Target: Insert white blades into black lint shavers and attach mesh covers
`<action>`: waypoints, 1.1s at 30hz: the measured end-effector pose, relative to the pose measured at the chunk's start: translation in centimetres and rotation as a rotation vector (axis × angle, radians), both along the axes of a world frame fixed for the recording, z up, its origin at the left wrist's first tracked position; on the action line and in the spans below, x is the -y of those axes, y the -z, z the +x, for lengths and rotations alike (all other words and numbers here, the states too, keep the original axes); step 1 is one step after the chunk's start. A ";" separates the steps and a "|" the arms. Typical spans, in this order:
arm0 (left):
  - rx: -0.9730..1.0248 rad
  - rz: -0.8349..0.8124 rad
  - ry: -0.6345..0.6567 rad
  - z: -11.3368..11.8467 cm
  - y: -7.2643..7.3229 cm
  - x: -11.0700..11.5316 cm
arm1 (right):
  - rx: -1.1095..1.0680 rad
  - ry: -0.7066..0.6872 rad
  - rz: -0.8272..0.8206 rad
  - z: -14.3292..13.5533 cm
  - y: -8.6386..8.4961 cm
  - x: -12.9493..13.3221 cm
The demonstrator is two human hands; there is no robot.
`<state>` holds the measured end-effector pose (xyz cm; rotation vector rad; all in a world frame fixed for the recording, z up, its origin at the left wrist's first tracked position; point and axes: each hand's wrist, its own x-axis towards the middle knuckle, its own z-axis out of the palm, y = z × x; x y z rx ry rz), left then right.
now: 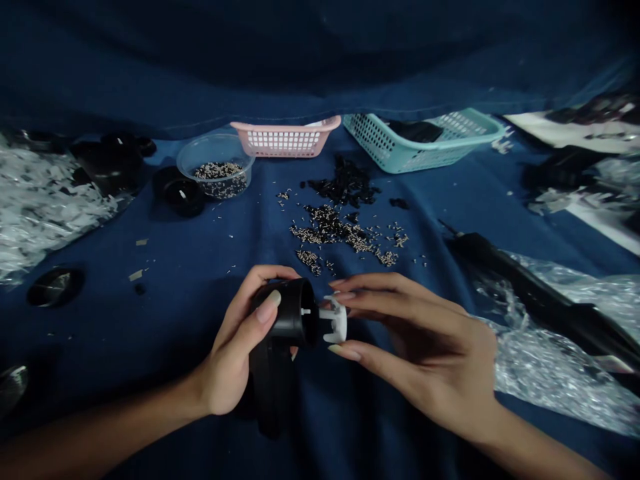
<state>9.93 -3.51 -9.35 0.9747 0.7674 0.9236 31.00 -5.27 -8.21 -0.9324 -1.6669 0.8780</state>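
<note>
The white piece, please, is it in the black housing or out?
Out: the right hand holds the white piece outside the open-ended black housing.

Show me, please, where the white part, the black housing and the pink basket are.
White part (341,321): head view, on its round end.
Black housing (287,325): head view, on the side of its barrel.
Pink basket (284,143): head view, on its near wall.

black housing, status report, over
Left hand gripping black housing. Right hand pinching white pronged part just outside its open end, not seated. Nothing seen blocking the gap.
</note>
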 end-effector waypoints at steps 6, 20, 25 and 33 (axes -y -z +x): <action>-0.007 -0.005 -0.002 0.1 -0.3 0.0 | -0.002 0.026 0.019 -0.3 0.0 -0.1; 0.004 0.016 -0.030 0.1 -0.4 0.5 | -0.013 0.059 0.043 -1.4 -0.2 -0.2; 0.002 0.043 -0.037 0.1 -0.4 0.4 | -0.014 0.001 -0.011 -1.0 -0.6 -0.4; -0.026 -0.052 -0.024 0.2 -0.7 0.4 | 0.012 -0.033 -0.003 -0.4 -1.1 -1.1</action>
